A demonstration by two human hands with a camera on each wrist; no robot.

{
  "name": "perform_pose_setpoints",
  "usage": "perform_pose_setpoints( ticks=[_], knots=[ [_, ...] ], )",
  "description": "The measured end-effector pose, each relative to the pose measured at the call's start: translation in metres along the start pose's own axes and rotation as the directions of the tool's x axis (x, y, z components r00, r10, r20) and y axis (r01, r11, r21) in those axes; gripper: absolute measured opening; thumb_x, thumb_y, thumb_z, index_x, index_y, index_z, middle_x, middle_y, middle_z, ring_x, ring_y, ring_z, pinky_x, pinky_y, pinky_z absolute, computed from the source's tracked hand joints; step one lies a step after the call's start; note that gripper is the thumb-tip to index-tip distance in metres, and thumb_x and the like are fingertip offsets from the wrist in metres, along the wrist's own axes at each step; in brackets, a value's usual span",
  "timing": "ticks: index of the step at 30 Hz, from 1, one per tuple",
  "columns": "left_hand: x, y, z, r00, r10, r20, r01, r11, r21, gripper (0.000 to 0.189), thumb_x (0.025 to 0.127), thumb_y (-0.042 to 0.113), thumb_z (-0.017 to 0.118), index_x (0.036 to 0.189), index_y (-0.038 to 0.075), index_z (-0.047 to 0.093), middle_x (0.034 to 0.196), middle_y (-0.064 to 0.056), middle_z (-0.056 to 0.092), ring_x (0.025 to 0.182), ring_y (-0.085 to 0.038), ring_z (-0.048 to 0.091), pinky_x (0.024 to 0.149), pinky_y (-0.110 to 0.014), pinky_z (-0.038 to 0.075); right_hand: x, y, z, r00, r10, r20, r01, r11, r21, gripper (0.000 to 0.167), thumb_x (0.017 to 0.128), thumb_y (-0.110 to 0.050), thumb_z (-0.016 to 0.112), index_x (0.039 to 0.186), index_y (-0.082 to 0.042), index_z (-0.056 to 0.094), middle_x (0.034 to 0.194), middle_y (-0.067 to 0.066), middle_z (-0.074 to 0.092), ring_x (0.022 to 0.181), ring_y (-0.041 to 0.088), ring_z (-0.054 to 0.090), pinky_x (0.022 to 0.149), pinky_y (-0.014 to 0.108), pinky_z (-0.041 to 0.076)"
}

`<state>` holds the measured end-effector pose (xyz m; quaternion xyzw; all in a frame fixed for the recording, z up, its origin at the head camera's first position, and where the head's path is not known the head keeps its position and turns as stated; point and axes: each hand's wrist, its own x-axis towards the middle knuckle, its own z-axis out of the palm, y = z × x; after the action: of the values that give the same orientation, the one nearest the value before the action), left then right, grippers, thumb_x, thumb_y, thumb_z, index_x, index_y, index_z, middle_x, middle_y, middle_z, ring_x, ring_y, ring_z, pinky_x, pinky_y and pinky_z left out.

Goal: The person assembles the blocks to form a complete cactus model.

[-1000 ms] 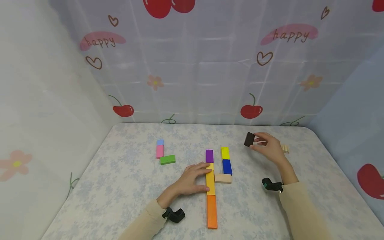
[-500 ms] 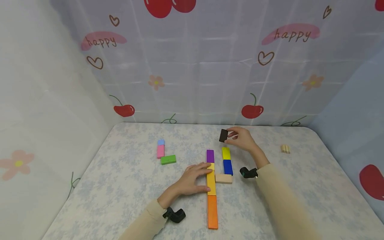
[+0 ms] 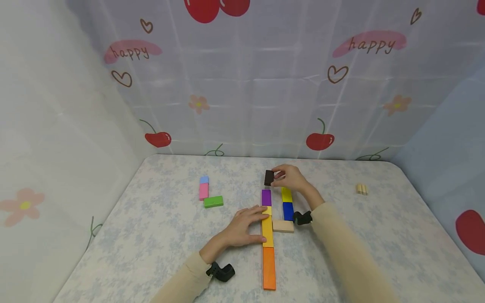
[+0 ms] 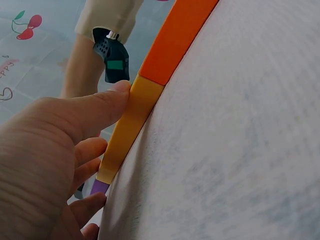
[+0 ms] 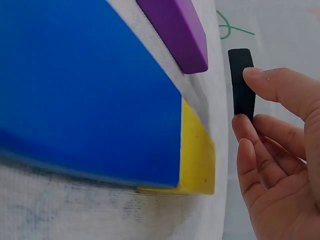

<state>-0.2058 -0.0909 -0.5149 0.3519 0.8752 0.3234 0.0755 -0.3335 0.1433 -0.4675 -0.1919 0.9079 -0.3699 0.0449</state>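
We see a white table with blue-grey mottling and rounded far corners (image 3: 144,252) spreading towards 6 o'clock. At 12 o'clock hangs a pale grey, creased, sheet-like backdrop (image 3: 242,118), printed with red cherries (image 3: 320,142), brown outlined hearts (image 3: 338,74) and pink-backed "happy" lettering (image 3: 369,43) at 10 and 2. We notice a whitish wall (image 3: 49,118) at 9 o'clock, a pale bluish one (image 3: 458,147) at 3, and soft light streaking the creases.

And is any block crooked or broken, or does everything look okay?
The green block looks slightly crooked: it lies at a slant near the pink block, while the purple block and orange block line up straight. I see nothing broken.
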Motion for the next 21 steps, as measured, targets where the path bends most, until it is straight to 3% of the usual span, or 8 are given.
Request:
perform_pose_setpoints(
  ticks=[21],
  knots=[
    [-0.0001, -0.0004, -0.0004, 1.000, 0.022, -0.005, -0.022, 1.000, 0.001, 0.065, 0.086, 0.040, 0.072, 0.143, 0.014, 0.052, 0.157, -0.002, 0.037, 0.149, -0.026, 0.025, 0.117, -0.053, 0.020, 0.0041, 0.0024, 0.0084, 0.996, 0.044, 0.082, -0.043, 0.999, -0.006, 0.052, 0.084, -0.015, 0.077, 0.130, 0.001, 0.059, 0.116, 0.019, 0.068, 0.107, 0.033, 0.065, 0.090, 0.044, 0.055]
  ],
)
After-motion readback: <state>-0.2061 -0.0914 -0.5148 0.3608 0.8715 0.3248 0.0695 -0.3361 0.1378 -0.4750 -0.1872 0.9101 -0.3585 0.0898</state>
